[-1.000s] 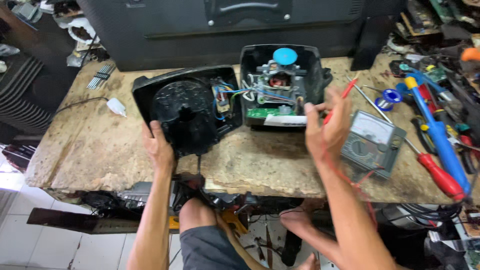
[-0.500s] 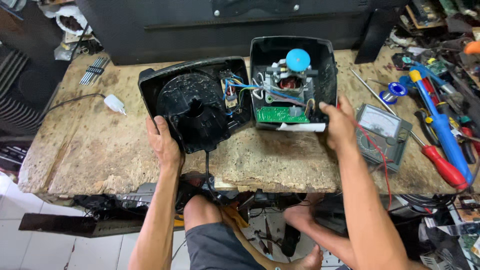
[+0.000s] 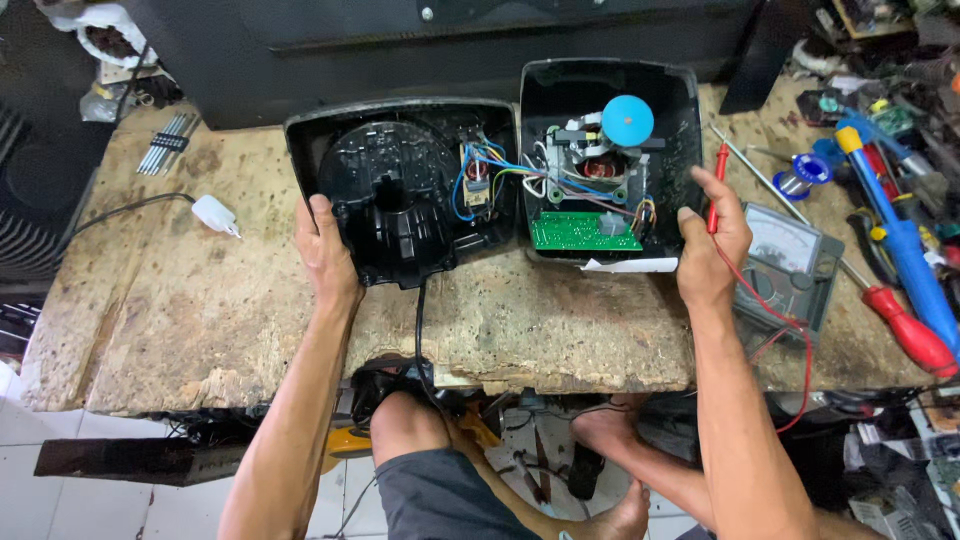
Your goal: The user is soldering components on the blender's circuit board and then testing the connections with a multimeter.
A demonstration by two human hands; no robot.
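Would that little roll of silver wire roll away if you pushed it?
Probably. The solder spool is round with rims, so on edge it could roll along the wooden bench. It looks small and likely light, and the screwdrivers beside it might stop it.

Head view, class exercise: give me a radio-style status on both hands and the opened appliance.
Left hand grips black base half. Right hand holds red probe, steadies motor half. Wires join halves. Meter beside right hand.

Repair workshop, worn workbench [image 3: 180, 330], screwdrivers [image 3: 905, 250], analogue multimeter [image 3: 790, 255], solder spool [image 3: 795, 180]
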